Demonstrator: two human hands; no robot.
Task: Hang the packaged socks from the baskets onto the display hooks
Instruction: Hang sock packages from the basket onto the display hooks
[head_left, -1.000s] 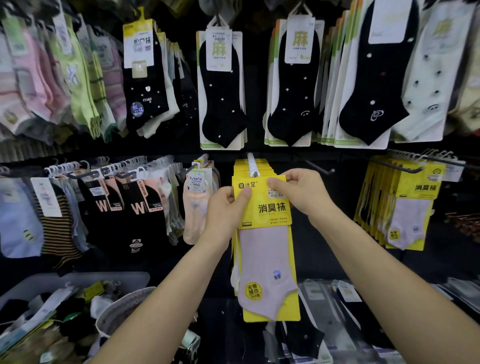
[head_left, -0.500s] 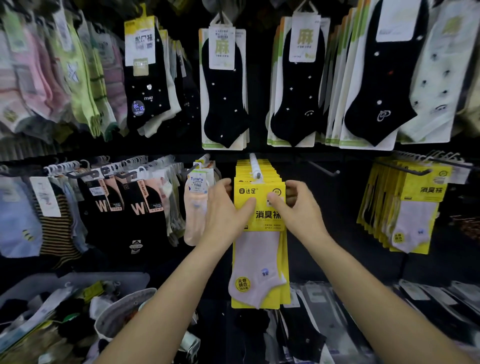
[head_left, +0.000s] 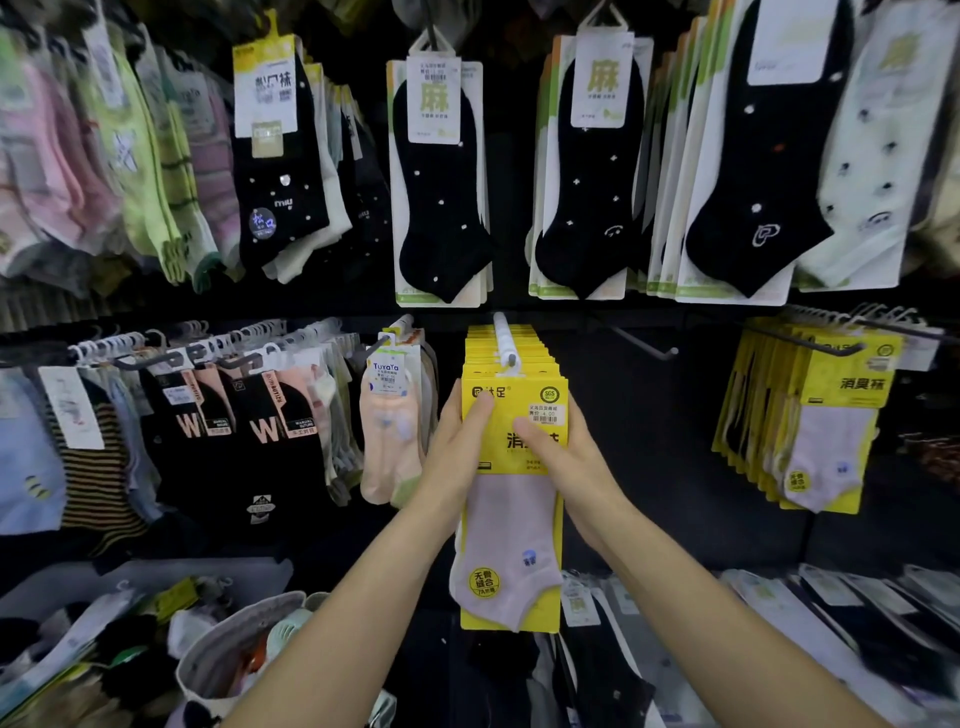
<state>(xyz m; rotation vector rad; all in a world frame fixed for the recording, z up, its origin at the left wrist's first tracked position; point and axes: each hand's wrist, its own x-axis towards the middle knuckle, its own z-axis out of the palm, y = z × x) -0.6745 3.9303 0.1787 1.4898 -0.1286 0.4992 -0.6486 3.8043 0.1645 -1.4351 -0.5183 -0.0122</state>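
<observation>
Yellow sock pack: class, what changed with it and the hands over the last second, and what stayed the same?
The yellow card pack holding a pale pink sock moved up and back onto the white display hook, against the matching yellow packs behind it. The left hand and right hand still grip its header. The other hanging socks stayed put.

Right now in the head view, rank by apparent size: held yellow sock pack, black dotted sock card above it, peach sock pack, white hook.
1. Tie: yellow sock pack and black dotted sock card look about alike, so not ranked.
2. Then peach sock pack.
3. Last, white hook.
</observation>
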